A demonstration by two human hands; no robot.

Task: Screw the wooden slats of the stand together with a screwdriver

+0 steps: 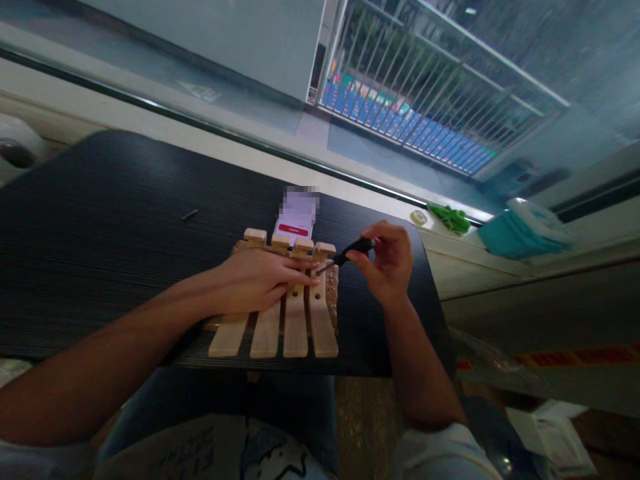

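A wooden hook rack [296, 327] with several pale curved slats lies on a dark table, over what looks like a bubble-wrap or clear plastic sheet [332, 287]. Flat across its slats rests my left hand [257, 277], fingers stretched toward the rightmost slat. My right hand [390, 263] is closed round the black handle of a screwdriver [356, 251]. The screwdriver's tip points down-left at the upper hole of that rightmost slat, beside my left fingertips; whether it sits in a screw is too small to tell. A lower hole shows in the same slat.
Behind the rack lies a phone [295, 217] with a lit screen. A small dark metal piece [190, 215] is on the table [125, 200] at left. On the window ledge are a tape roll [418, 217], a green cloth [450, 217] and a teal packet [520, 233].
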